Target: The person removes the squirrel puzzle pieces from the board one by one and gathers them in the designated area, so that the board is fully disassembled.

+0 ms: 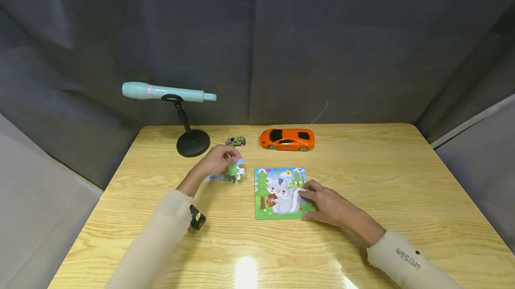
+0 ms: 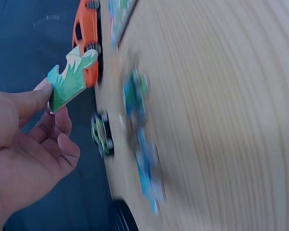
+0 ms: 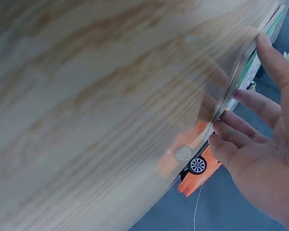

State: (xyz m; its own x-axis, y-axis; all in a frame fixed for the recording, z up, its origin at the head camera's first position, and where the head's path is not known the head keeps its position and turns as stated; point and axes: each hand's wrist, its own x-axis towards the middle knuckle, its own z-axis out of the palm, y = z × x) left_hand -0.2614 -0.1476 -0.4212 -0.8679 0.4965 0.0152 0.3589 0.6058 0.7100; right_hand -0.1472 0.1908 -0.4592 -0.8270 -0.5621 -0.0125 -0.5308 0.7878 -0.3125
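My left hand (image 1: 217, 160) pinches a green jigsaw puzzle piece (image 2: 70, 83) between thumb and fingers, held up above the table on the left. Beneath that hand lie more puzzle pieces (image 2: 147, 168), blurred in the left wrist view and partly covered in the head view. To the right, flat on the table, is a square puzzle board (image 1: 281, 206) with a grey squirrel holding a nut among trees. My right hand (image 1: 330, 206) touches the board's right side, fingers spread along the edge and thumb near the lower right corner.
A light blue microphone (image 1: 173, 92) sits on a black stand (image 1: 193, 143) at the back left. Along the back edge stand a small green toy car (image 1: 235, 141) and a larger orange toy car (image 1: 287, 140). Dark curtain (image 1: 322, 47) hangs behind the wooden table (image 1: 386, 168).
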